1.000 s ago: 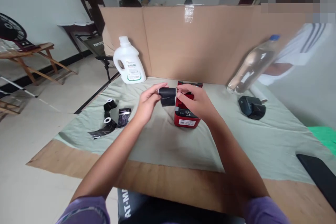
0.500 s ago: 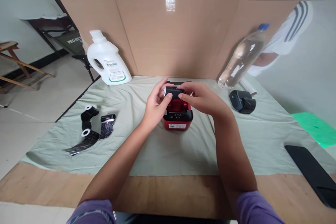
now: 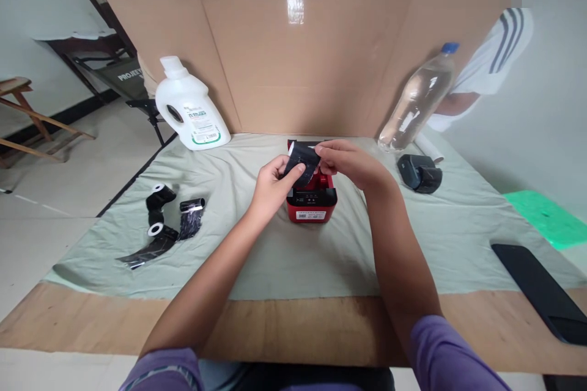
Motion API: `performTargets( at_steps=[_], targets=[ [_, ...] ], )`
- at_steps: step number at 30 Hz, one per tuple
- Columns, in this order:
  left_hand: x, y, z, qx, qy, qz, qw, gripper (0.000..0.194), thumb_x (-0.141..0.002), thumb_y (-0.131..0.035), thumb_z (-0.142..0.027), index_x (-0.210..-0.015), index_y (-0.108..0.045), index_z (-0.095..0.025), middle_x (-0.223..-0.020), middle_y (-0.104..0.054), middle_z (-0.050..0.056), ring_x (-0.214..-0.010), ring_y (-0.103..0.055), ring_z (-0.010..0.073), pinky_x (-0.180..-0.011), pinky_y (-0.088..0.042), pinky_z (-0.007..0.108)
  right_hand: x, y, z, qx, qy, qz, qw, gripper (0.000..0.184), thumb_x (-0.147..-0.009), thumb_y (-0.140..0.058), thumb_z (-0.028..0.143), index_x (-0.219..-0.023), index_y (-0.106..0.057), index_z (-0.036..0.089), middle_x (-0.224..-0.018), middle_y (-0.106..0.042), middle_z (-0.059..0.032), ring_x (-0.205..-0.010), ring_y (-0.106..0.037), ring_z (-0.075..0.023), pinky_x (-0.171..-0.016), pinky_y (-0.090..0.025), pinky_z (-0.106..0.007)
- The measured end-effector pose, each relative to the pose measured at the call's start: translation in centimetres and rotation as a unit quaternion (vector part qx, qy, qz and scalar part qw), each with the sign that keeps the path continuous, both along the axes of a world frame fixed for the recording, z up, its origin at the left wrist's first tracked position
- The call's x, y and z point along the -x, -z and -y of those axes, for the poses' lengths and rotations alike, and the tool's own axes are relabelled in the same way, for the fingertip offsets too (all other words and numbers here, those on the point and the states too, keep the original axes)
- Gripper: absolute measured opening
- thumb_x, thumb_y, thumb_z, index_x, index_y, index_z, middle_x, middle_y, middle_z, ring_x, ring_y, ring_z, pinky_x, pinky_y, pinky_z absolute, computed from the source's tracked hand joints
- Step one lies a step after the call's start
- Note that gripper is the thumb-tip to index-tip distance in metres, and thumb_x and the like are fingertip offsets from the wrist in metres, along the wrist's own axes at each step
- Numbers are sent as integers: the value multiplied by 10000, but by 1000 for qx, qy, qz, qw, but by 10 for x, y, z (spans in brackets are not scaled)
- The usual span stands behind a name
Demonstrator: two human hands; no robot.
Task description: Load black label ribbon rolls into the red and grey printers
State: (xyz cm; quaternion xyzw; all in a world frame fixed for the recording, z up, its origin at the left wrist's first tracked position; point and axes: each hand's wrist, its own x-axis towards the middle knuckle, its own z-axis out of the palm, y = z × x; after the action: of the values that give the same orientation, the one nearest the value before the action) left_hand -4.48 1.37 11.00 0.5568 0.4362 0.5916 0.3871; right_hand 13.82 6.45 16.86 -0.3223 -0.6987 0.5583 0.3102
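Observation:
A roll of black ribbon (image 3: 303, 159) with a white core is held above a red and black label printer (image 3: 312, 215), which stands open in the middle of the cloth. My left hand (image 3: 275, 182) grips the roll, its thumb across the black film. At the roll's right end, the fingers of my right hand (image 3: 342, 160) pinch together against the ribbon's edge. The roll and my hands hide the back of the printer. Part of its red inside shows below the ribbon.
Partly unwound black ribbon rolls (image 3: 160, 244) lie left. A white detergent bottle (image 3: 195, 113) and a clear water bottle (image 3: 415, 98) stand by the cardboard screen (image 3: 312, 67). At right are a small black device (image 3: 419, 173), a phone (image 3: 541, 290) and a person's white sleeve (image 3: 509, 43).
The roll has turned, and a wider stretch of black film now shows hanging from it. My right hand has shifted slightly from the roll's front to its upper right end.

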Motion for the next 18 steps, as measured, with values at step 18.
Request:
performTargets(
  at_steps=[18],
  targets=[
    [-2,5,5,41,38,1,998,303,-796,-725,-460,-767,-634,-172,-633,-608,-29,-578,-504,107,-573,-397,227,-7,12,-4,-64,16,78,995,239,-857,-630,370,-951,-691,158,-797,-618,-7,-721,-519,-136,-643,-410,-257]
  ],
)
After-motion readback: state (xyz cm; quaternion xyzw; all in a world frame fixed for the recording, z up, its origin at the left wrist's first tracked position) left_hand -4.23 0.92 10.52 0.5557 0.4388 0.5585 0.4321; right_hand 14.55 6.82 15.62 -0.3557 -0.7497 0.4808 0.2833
